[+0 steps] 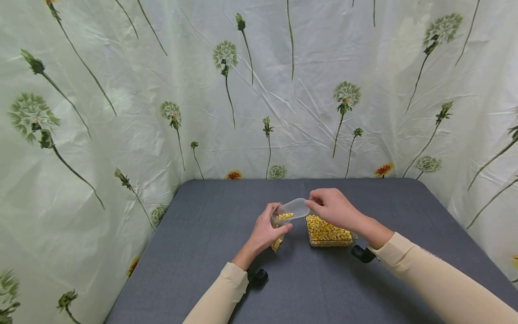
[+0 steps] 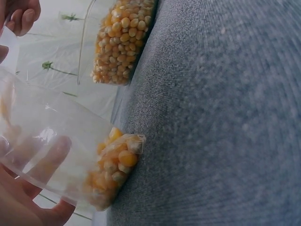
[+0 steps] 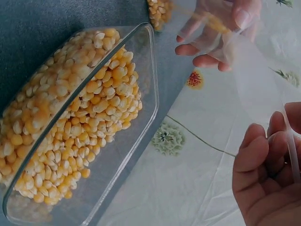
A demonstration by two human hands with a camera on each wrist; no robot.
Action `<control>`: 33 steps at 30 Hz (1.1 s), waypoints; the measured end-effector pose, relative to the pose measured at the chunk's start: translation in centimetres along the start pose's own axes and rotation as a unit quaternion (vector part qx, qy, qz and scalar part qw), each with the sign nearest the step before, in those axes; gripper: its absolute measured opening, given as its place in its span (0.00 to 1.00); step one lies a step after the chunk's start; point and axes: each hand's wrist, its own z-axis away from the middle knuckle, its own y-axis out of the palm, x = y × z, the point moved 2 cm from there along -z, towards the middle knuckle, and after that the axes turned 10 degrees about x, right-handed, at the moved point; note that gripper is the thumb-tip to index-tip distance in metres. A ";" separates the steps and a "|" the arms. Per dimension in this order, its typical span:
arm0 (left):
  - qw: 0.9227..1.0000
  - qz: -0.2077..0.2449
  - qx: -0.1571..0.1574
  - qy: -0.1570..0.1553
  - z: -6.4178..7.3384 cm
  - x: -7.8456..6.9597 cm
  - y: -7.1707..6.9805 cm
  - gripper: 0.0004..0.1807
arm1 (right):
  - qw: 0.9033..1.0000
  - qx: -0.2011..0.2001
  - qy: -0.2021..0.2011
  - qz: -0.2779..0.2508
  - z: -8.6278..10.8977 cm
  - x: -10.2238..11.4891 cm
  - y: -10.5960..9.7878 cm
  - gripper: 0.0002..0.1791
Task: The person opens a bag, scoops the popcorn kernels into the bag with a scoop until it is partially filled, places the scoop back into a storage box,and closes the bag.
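Head view: left of the glass box (image 1: 331, 243), the left hand (image 1: 264, 233) curls round a clear bag (image 1: 277, 223); near the box's far edge, the right hand (image 1: 335, 210) pinches a translucent scoop (image 1: 298, 208), its tip and kernels (image 1: 285, 216) at the bag's mouth. A hasty tilt could scatter kernels beside the box.

Left wrist view: the bag leans near the box; its thin wall might buckle if squeezed, narrowing the mouth.

Right wrist view: the pinch, just beside the box, could let the scoop twist.
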 end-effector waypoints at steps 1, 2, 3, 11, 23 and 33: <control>1.000 0.002 0.000 0.003 0.0 0.0 0.0 0.33 | 1.000 -0.007 -0.010 0.015 0.0 0.2 0.0 0.16; 1.000 0.003 0.000 0.005 0.0 0.0 0.0 0.34 | 0.999 -0.012 -0.022 0.029 0.0 0.3 0.1 0.16; 1.000 0.004 0.000 0.006 0.0 0.0 0.0 0.34 | 0.998 -0.016 -0.032 0.042 0.0 0.4 0.1 0.15; 1.000 0.008 0.000 0.013 0.0 0.1 -0.2 0.33 | 0.990 -0.042 -0.084 0.108 0.1 1.2 0.3 0.12; 0.999 0.025 -0.001 0.021 0.1 0.1 -0.6 0.29 | 0.994 -0.061 -0.039 0.078 0.9 0.5 -0.7 0.11; 0.999 0.035 -0.003 0.028 0.0 0.5 -0.7 0.27 | 0.995 -0.066 -0.024 0.076 2.1 -0.1 -1.9 0.11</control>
